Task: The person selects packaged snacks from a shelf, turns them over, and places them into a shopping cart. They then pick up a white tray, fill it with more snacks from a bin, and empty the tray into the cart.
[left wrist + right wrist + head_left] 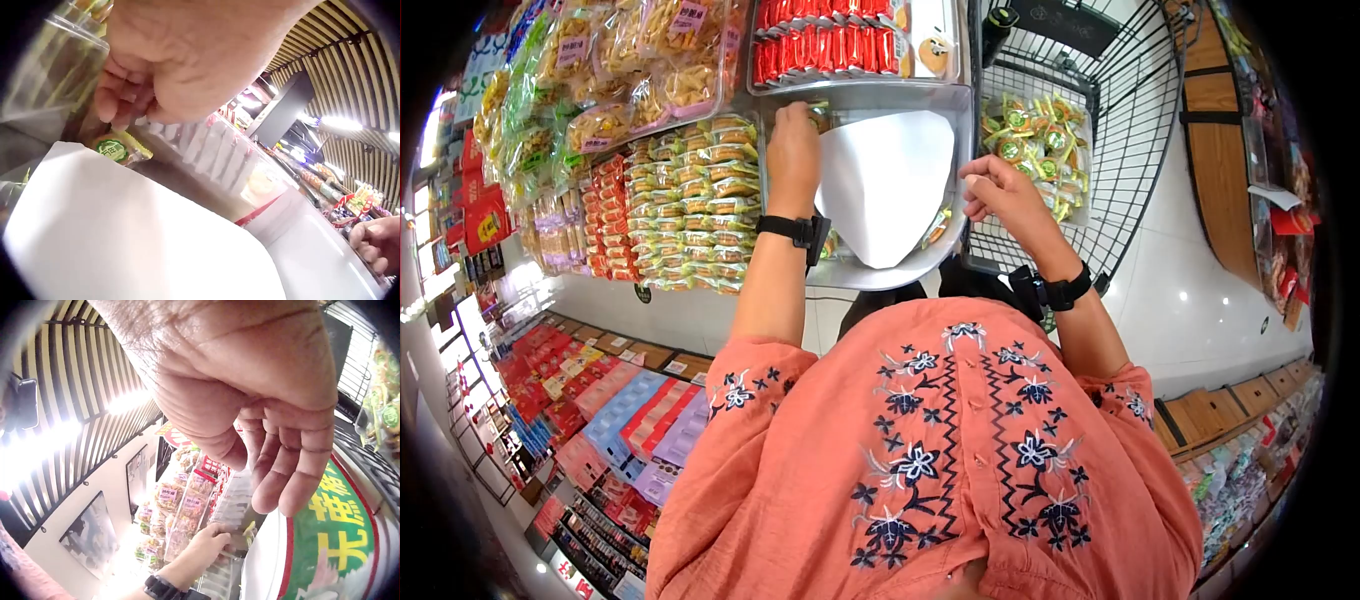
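Note:
My left hand (pixel 795 150) reaches into the far left corner of a grey bin (pixel 870 104). Its fingers (pixel 125 103) are bent, and no object shows between them. Just below the fingertips, in the left wrist view, lies a small snack packet (pixel 119 150) with a green label. A white sheet (pixel 887 185) stands in the bin and hides much of the inside. Another snack packet (pixel 937 228) shows at the bin's right wall. My right hand (pixel 1010 190) hovers by the bin's right edge, fingers loosely bent and holding nothing.
A shopping cart (pixel 1135 130) at the right holds a clear bag of similar packets (pixel 1040 150). Red-wrapped snacks (pixel 825 50) fill the bin beyond. Stacked yellow-green packets (pixel 695 205) stand to the left. A green panel with yellow characters (pixel 331 544) is near my right hand.

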`<move>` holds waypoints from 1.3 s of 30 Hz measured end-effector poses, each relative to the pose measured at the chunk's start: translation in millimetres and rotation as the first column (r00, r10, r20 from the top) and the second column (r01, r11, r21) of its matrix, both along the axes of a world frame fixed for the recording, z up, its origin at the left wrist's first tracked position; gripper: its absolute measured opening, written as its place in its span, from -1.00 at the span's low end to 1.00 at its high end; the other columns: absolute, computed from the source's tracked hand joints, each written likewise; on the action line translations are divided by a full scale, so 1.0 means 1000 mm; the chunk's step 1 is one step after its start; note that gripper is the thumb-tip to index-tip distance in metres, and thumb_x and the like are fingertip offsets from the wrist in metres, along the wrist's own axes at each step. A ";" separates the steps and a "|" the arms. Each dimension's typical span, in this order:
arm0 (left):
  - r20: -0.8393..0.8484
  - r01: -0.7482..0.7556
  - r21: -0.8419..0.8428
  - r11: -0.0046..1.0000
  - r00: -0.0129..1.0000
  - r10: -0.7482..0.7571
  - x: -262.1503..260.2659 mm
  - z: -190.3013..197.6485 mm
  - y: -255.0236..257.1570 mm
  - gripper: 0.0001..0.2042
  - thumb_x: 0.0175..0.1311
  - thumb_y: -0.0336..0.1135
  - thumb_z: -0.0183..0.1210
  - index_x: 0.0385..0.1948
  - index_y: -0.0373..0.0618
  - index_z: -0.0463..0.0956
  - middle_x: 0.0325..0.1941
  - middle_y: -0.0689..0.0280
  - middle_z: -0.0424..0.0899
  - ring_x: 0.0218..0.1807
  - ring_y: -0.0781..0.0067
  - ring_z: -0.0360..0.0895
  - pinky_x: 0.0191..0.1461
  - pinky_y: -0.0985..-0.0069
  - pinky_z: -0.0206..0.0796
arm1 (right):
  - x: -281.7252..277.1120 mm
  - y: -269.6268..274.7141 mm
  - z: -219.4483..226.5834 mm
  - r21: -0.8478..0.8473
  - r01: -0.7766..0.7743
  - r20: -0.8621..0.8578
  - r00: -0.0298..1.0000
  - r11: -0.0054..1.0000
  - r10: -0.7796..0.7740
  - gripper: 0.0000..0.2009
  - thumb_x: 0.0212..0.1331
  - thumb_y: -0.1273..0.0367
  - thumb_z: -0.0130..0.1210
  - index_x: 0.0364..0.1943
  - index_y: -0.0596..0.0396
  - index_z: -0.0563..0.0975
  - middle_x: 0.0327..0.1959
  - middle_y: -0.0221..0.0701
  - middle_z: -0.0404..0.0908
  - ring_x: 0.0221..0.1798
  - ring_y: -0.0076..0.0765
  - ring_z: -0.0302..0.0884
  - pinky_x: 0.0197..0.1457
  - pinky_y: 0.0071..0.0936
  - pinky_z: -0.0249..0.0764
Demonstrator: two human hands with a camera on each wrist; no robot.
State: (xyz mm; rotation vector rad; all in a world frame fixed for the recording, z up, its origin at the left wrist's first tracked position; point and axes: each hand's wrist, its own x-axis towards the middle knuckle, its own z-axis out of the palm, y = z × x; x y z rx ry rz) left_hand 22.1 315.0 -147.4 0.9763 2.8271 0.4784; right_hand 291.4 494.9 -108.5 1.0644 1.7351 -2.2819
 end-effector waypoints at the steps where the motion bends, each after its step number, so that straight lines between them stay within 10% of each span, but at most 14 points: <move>1: 0.032 0.071 -0.016 0.997 0.997 -0.071 0.001 0.003 -0.002 -0.67 0.39 -0.41 -0.09 0.13 -0.20 0.46 0.24 -0.05 0.52 0.14 -0.21 0.55 0.14 0.02 0.46 | 0.000 0.000 -0.001 0.001 -0.001 0.001 1.000 1.000 0.001 -0.72 0.35 0.33 0.02 0.03 0.20 0.52 -0.25 -0.37 0.61 -0.31 -0.49 0.66 -0.23 -0.55 0.60; 10: 0.101 0.091 -0.191 0.977 0.992 -0.073 -0.004 -0.035 -0.011 -0.61 0.37 -0.46 -0.09 0.22 -0.12 0.46 0.35 0.07 0.48 0.19 -0.14 0.56 0.16 0.07 0.48 | -0.002 0.001 -0.003 0.000 -0.009 0.015 1.000 1.000 0.009 -0.73 0.34 0.33 0.02 0.02 0.19 0.53 -0.27 -0.39 0.61 -0.34 -0.51 0.65 -0.26 -0.55 0.59; 22: 0.117 0.094 0.102 0.990 0.987 -0.106 0.011 -0.008 -0.036 -0.63 0.42 -0.37 -0.04 0.22 -0.19 0.44 0.23 -0.04 0.54 0.17 -0.21 0.52 0.19 0.10 0.40 | -0.001 0.004 0.003 -0.010 -0.009 0.034 0.999 1.000 0.010 -0.73 0.35 0.32 0.03 0.01 0.17 0.53 -0.27 -0.42 0.63 -0.32 -0.53 0.65 -0.24 -0.56 0.60; 27: 0.635 -0.211 0.167 0.963 0.770 0.059 0.063 0.057 -0.045 -0.67 0.44 -0.28 0.08 0.11 -0.27 0.54 0.07 0.08 0.66 -0.16 0.21 0.67 -0.11 0.35 0.54 | 0.023 0.035 -0.019 0.022 0.114 -0.036 0.993 0.993 -0.113 -0.71 0.36 0.29 0.07 0.03 0.18 0.53 -0.25 -0.37 0.66 -0.32 -0.49 0.67 -0.23 -0.55 0.60; 31: 0.757 -0.177 0.150 0.973 0.653 0.002 0.103 0.073 -0.041 -0.65 0.47 -0.24 0.02 0.16 -0.20 0.53 -0.12 0.29 0.72 -0.40 0.65 0.52 -0.36 0.65 0.35 | 0.057 0.090 -0.039 0.111 0.372 -0.069 0.928 0.922 -0.366 -0.71 0.33 0.33 0.10 0.02 0.22 0.51 -0.26 -0.36 0.64 -0.33 -0.46 0.65 -0.22 -0.51 0.64; 39: 0.810 -0.161 0.155 0.975 0.586 -0.032 0.144 0.077 -0.016 -0.65 0.47 -0.19 0.05 0.12 -0.19 0.56 -0.13 0.32 0.73 -0.39 0.64 0.56 -0.35 0.63 0.35 | 0.131 0.134 -0.125 0.264 0.361 0.261 0.866 0.894 -0.427 -0.68 0.27 0.38 0.09 0.05 0.25 0.52 -0.19 -0.31 0.65 -0.30 -0.37 0.72 -0.38 -0.48 0.66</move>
